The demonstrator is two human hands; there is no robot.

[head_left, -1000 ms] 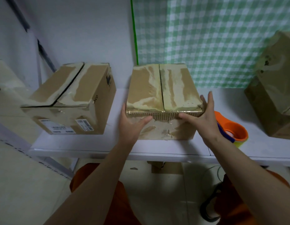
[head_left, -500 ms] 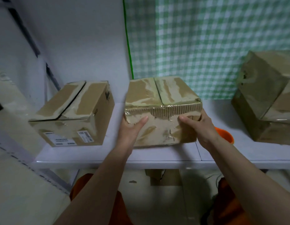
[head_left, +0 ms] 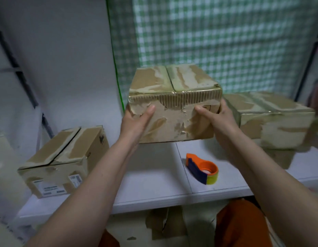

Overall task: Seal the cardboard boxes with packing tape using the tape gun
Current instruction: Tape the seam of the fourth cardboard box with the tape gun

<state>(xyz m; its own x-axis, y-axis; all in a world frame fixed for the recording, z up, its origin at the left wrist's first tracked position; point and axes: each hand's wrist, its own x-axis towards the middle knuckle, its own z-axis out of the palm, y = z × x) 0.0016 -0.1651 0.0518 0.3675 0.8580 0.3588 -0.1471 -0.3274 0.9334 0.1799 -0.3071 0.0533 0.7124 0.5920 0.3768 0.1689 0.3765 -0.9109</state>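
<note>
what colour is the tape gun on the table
The tape gun is orange with a dark blue band and a yellow-green end; the head view shows it.

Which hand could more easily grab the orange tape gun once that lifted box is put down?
Probably the right hand: the tape gun lies on the table below it, while the left hand is farther off. Both now hold the box.

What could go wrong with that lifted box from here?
1. The worn brown cardboard box hangs above the white table, held by the left hand and right hand at its sides; a slipping grip could drop it.
2. The orange tape gun lies beneath it and could be hit.
3. The stacked boxes on the right sit close; a swing might bump them.
</note>
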